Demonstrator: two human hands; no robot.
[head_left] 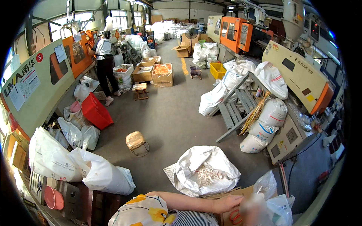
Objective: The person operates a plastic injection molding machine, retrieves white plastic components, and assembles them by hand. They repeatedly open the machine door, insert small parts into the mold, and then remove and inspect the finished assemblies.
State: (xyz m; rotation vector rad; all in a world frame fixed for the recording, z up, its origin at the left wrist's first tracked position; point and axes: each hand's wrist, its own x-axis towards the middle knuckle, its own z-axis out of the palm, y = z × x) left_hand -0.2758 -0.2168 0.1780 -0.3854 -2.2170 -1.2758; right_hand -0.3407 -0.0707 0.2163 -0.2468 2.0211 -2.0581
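My left forearm reaches across the lower edge to the right, over a cardboard box. At its end my left hand (227, 203) has its fingers drawn together; what they hold, if anything, is hidden. Just below that hand are red loops (235, 217) that look like scissor handles. Beside them a blurred, skin-toned patch (253, 211) appears to be my right hand, its fingers smeared out of sight. Ahead of my hands stands a wide-open white woven sack (184, 165), with many thin pale plastic pieces (207, 176) inside.
A wicker-like stool (135, 140) stands on the floor ahead left. White sacks (103, 173) and a red crate (96, 111) line the left side. Grey steps (233, 113) and stacked sacks (264, 130) flank the right. Farther off, a person (104, 60) stands at an orange machine.
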